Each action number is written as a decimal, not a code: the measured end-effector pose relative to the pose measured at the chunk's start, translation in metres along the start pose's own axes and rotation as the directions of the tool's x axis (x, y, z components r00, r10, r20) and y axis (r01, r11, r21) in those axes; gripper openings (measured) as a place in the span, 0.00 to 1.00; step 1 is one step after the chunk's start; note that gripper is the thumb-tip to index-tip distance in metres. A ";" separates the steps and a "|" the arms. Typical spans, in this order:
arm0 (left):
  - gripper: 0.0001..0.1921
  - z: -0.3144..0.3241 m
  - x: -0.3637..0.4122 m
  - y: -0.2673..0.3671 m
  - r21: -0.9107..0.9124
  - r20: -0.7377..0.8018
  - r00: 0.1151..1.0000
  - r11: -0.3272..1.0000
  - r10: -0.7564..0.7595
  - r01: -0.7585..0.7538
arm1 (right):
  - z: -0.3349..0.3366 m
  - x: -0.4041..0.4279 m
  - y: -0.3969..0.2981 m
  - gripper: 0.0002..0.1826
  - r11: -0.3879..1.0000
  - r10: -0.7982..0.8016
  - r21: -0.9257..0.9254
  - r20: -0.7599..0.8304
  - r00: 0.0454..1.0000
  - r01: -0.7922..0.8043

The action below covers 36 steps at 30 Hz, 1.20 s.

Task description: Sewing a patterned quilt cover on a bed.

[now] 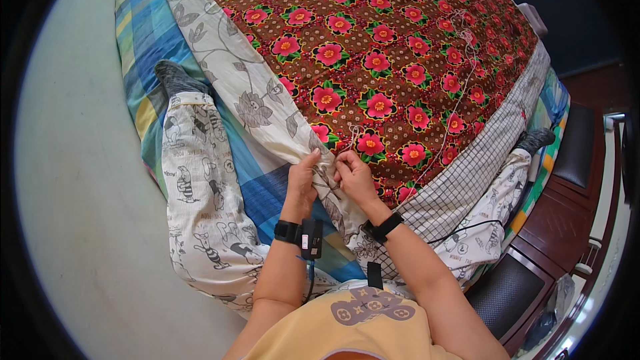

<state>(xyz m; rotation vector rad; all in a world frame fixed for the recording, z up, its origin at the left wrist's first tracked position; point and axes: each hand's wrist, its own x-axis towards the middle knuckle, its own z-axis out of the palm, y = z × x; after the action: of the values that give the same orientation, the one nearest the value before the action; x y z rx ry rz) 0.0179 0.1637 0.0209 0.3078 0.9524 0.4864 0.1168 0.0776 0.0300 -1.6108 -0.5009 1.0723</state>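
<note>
A quilt with a red-flowered brown fabric face lies spread before me, bordered on the left by a folded white strip with grey floral print. My left hand grips that strip near its lower end, thumb on top. Close beside it, my right hand has its thumb and fingertips pinched together at the seam between strip and brown fabric. A small loop of pale thread rises from these fingertips; whether they also hold a needle is too small to tell.
Long loose thread trails across the quilt's right side, tangled farther up. A checked white border edges that side. My outstretched legs flank the quilt, over a blue plaid cloth. Dark wooden furniture with black panels stands at right.
</note>
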 end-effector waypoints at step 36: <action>0.11 -0.002 0.008 -0.013 0.001 -0.053 0.990 0.991 0.133 -0.133 | 0.000 0.034 -0.058 0.05 0.705 -0.278 -0.591 0.279 0.919 0.393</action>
<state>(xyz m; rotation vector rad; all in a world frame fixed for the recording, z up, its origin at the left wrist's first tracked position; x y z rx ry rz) 0.0234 0.1567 0.0079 0.3593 0.9868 0.6206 0.1460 0.1231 0.0708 -1.9056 -1.3475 0.7899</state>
